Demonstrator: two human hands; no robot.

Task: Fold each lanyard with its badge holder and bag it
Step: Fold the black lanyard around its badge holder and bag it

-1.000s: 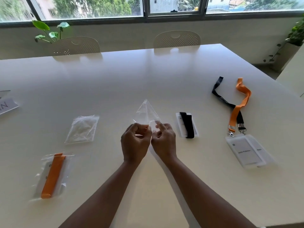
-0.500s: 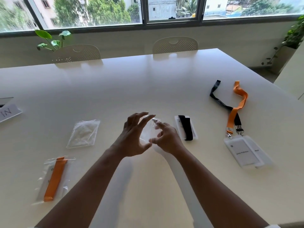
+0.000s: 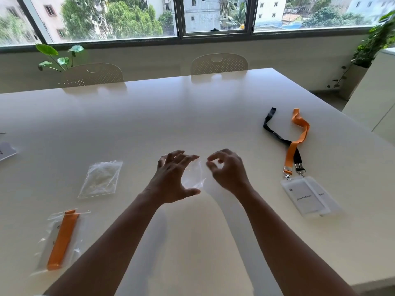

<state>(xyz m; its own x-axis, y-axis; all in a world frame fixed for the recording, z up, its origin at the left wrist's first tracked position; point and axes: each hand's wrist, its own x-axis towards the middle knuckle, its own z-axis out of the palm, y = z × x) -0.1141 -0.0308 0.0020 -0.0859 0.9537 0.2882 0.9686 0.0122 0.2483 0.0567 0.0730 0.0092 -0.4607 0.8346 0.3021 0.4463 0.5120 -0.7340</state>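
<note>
A small clear bag (image 3: 193,176) hangs above the white table (image 3: 192,107), in the span between thumb and spread fingers of my left hand (image 3: 173,180). My right hand (image 3: 227,170) hovers just right of the bag with curled fingers; whether it grips anything is unclear. The folded black lanyard seen earlier is hidden behind that hand. At the right lie an unfolded black lanyard (image 3: 277,135) and an orange lanyard (image 3: 297,142), each clipped to one of two overlapping badge holders (image 3: 307,197). A bagged orange lanyard (image 3: 62,240) lies at the near left.
A small pile of empty clear bags (image 3: 100,178) lies left of my hands. A card (image 3: 6,150) sits at the left edge. Two chairs (image 3: 219,64) stand at the far side, with plants (image 3: 57,57) by the window.
My hands have separated. The left hand opened wide around the bag, while the right hand moved right and now covers the folded black lanyard. The camera tilted up slightly.
</note>
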